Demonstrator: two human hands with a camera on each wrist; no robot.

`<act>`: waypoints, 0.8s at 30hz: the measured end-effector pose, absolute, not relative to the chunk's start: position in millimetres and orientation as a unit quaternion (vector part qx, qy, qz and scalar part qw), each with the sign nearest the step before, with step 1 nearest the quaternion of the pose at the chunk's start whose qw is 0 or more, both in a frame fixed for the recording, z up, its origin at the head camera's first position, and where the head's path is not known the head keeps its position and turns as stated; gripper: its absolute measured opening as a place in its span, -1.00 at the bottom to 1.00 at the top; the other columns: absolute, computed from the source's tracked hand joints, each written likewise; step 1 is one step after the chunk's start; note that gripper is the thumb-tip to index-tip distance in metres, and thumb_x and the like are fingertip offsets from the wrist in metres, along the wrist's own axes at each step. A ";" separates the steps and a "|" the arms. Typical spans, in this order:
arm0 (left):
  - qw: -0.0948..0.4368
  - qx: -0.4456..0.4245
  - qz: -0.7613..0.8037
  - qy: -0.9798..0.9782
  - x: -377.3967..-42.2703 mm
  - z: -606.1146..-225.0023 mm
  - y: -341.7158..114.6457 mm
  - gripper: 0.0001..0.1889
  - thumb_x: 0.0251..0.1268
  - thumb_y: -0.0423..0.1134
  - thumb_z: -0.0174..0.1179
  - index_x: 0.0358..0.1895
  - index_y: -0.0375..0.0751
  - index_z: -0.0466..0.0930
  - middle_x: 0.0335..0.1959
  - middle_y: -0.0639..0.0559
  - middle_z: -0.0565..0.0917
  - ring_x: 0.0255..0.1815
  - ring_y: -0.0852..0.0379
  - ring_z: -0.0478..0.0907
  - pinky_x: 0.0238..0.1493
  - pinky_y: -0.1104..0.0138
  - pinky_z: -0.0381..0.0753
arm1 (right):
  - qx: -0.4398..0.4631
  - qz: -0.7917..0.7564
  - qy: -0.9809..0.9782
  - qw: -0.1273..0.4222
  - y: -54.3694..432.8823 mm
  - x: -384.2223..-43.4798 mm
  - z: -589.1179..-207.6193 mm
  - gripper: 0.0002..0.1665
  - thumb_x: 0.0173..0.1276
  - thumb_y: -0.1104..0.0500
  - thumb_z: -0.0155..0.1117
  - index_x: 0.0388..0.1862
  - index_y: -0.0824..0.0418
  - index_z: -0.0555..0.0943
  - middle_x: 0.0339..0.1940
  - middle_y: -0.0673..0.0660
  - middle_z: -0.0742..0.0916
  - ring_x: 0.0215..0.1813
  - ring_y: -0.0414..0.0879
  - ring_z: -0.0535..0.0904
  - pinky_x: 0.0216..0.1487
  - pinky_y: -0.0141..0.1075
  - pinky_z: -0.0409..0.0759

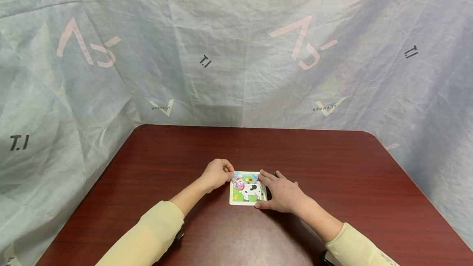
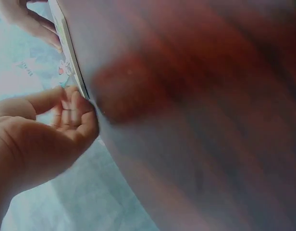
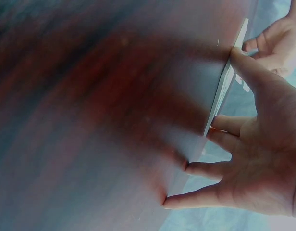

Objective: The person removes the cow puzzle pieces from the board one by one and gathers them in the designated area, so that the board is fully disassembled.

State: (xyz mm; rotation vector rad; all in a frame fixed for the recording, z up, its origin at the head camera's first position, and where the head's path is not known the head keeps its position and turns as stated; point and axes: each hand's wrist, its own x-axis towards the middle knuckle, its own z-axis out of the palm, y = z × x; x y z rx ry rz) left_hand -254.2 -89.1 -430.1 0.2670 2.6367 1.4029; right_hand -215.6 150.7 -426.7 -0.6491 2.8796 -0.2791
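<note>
A cow picture (image 1: 248, 188) lies low centre of the head view, counter (image 1: 221, 237) stretching beyond every edge. The left hand (image 1: 217, 174) pinches its upper-left corner; the right hand (image 1: 282, 194), fingers spread, grips top and bottom edges.

You have a thin, square picture board (image 1: 248, 189) lying flat on the dark red table (image 1: 221, 233) in front of you, one edge squarely toward you. Inside its pale border stands a cartoon cow (white with black patches, pink-faced) on green ground under a strip of blue. The cow's head is at your left; the right border is partly hidden.
</note>
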 end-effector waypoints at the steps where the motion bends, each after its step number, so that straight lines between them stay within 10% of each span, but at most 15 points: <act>1: 0.054 0.111 0.444 0.888 -253.8 -429.6 -88.6 -0.90 0.28 -0.46 0.31 -0.37 -0.27 0.59 -0.52 0.02 0.54 -0.49 0.16 0.45 -0.46 0.38 0.43 | -0.218 -0.094 0.967 0.088 150.7 -215.6 -426.6 0.09 0.17 -0.40 0.43 0.56 0.07 0.33 0.60 -0.01 0.32 0.53 0.34 0.21 0.01 0.58 0.33; 13: -0.018 0.246 0.303 0.921 -250.9 -426.1 -80.7 -0.88 0.30 -0.41 0.29 -0.36 -0.14 0.57 -0.49 0.16 0.52 -0.45 0.25 0.43 -0.40 0.40 0.45 | -0.219 -0.097 0.967 0.088 150.4 -215.1 -427.9 0.08 0.18 -0.39 0.43 0.56 0.08 0.34 0.59 0.01 0.33 0.52 0.34 0.21 0.00 0.58 0.33; 24: 0.032 0.061 0.491 0.868 -256.6 -430.7 -99.2 -0.93 0.34 -0.41 0.31 -0.32 -0.25 0.62 -0.48 -0.01 0.57 -0.47 0.07 0.54 -0.45 0.33 0.52 | -0.221 -0.098 0.967 0.085 151.2 -216.1 -429.3 0.09 0.17 -0.40 0.42 0.56 0.08 0.33 0.60 0.00 0.32 0.52 0.35 0.20 0.00 0.58 0.32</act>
